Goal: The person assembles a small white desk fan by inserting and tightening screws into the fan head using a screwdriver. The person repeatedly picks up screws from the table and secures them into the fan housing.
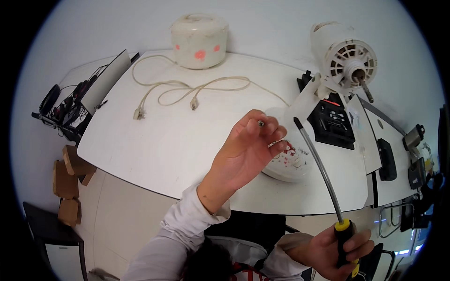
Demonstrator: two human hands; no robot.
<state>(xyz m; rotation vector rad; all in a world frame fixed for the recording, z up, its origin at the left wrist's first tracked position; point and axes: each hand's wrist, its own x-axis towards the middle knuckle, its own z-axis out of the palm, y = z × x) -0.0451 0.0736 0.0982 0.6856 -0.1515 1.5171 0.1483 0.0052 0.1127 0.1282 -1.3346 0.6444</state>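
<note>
My left hand is raised over the table with its fingers curled. Between thumb and fingertip it pinches a small screw. At the lower right my right hand is wrapped round the black and yellow handle of a long screwdriver. The shaft points up and to the left, its dark tip apart from everything. Behind my left hand stands a white electric fan without blades or guard. Its motor housing has a bare metal shaft, and its round base is partly hidden by my fingers.
A white rice cooker with pink flowers stands at the back of the white table. Pale power cords loop across the tabletop. Beside the fan lies an open black tool case. Cardboard boxes sit at the left.
</note>
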